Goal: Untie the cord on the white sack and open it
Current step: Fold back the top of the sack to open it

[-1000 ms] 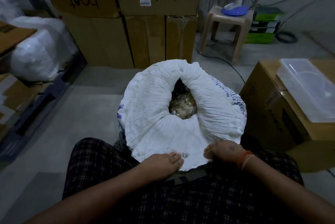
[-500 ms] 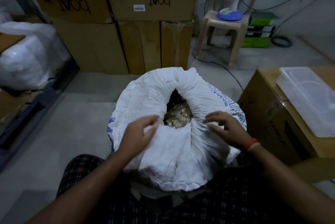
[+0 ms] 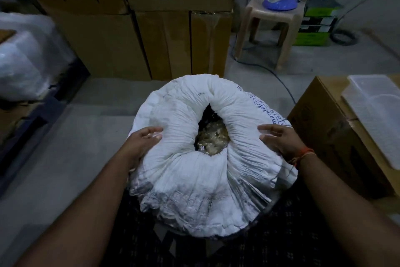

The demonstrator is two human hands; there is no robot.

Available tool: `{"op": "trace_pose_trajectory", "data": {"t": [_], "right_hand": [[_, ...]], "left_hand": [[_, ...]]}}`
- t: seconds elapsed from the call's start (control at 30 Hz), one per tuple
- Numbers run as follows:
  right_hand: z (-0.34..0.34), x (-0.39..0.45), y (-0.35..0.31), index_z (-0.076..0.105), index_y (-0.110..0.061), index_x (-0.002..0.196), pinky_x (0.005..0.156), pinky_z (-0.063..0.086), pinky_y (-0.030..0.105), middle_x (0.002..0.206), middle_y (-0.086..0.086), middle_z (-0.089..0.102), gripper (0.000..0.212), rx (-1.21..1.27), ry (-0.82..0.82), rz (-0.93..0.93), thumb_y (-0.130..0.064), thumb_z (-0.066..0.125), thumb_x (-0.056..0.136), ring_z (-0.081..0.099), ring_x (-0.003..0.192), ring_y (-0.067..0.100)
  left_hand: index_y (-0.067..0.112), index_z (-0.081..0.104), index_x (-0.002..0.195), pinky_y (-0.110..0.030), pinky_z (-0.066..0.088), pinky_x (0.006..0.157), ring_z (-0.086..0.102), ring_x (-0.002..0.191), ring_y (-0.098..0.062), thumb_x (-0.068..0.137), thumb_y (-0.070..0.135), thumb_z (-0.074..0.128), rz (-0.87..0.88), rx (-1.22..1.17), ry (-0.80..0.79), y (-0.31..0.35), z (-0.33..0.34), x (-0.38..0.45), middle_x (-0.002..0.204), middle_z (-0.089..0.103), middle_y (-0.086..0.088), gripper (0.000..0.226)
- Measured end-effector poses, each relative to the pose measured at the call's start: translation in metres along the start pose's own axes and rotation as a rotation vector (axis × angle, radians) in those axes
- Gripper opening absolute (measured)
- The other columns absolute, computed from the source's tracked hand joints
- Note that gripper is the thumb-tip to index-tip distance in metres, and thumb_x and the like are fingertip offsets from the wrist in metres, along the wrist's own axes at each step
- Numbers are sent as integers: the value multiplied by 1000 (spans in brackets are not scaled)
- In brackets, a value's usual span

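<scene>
The left hand (image 3: 142, 143) lies against the left side of the white sack (image 3: 207, 158), on the thick rolled-down rim. Its fingers (image 3: 153, 131) are gently bent and close together, cupping the fabric; whether they pinch a fold or only press on it is hard to tell, since the fingertips are blurred. The right hand (image 3: 279, 139) rests on the right side of the rim, its fingers nearly straight and slightly spread, laid flat on the cloth without gripping. An orange thread band (image 3: 303, 154) circles that wrist.

The sack stands on the floor just in front of the person's legs, between the two forearms. Its mouth is open: the rolled rim forms a ring around a dark hole (image 3: 212, 134), in which a pale, lumpy filling shows, too dim to name. No cord can be made out on the sack. Blue printed lettering runs along its right edge, cut off by the curve of the fabric.

Behind the sack are stacked cardboard boxes (image 3: 173, 39). A plastic stool (image 3: 272, 22) stands at the upper right. A clear plastic tub (image 3: 376, 115) rests upside down on another box (image 3: 324, 137) at the right, partly cut off by the frame edge. The lower corners are dark.
</scene>
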State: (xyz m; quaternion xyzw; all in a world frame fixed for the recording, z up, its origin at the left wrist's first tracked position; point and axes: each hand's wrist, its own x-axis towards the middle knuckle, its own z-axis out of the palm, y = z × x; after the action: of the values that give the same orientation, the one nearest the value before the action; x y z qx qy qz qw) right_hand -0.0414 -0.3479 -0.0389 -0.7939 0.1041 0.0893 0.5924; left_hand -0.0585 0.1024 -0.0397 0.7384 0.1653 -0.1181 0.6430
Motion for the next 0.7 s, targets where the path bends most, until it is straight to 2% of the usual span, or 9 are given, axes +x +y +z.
{"op": "trace_pose_trajectory", "data": {"t": [0.1,0.13,0.2,0.27,0.37,0.43,0.53,0.63,0.7], "right_hand": [[-2,0,7,72,-1,113,45,52,18,83,7,77,30,-130,49,-14,14,70,86,61,52,8],[-3,2,11,75,-4,112,64,61,23,96,11,78,31,-197,78,-40,12,72,85,68,69,13],[-9,4,16,78,-12,109,101,57,36,111,10,78,32,-327,134,-82,5,77,82,71,96,20],[-14,4,17,79,-12,110,112,50,43,116,9,78,34,-329,185,-78,5,78,81,71,110,23],[-16,2,13,78,-7,112,113,49,45,119,12,76,34,-315,202,-83,8,78,81,70,111,24],[-13,2,12,78,-9,112,112,50,44,117,11,77,33,-324,207,-87,6,77,82,72,111,24],[-12,4,9,79,-12,113,111,51,40,117,9,78,33,-390,242,-85,1,78,83,72,112,25],[-18,4,9,79,-12,115,106,51,38,117,13,78,33,-443,333,-60,-4,79,83,72,113,29],[-22,6,10,79,-5,113,103,51,39,118,17,77,30,-468,372,-31,-7,78,84,71,115,32]], "left_hand": [[23,80,113,-41,55,106,69,123,-27,93,12,79,-18,26,1,-7,-1,1,131,71,-19,23],[19,79,114,-41,55,105,69,122,-27,93,10,78,-20,21,16,-9,-1,2,132,71,-18,23],[12,76,114,-37,56,97,70,116,-26,97,9,73,-39,-59,44,-9,1,2,135,71,-14,17],[12,72,108,-31,57,85,69,110,-25,102,11,66,-77,-140,49,-4,3,-1,136,69,-8,8],[19,66,109,-26,59,68,67,92,-23,105,16,62,-118,-164,-12,2,-6,-4,124,67,-11,6],[19,66,113,-27,60,68,66,90,-23,104,10,62,-85,-164,-56,6,-10,-8,120,65,-10,13],[17,72,108,-25,58,80,66,97,-22,99,-6,63,82,-24,108,2,-15,-5,120,68,-9,26],[10,74,122,-30,48,109,64,123,-23,93,-11,66,212,162,301,-5,-24,3,131,69,-10,36],[6,72,128,-27,41,113,61,127,-18,92,-11,66,230,231,385,-8,-30,10,136,69,-8,40]]}}
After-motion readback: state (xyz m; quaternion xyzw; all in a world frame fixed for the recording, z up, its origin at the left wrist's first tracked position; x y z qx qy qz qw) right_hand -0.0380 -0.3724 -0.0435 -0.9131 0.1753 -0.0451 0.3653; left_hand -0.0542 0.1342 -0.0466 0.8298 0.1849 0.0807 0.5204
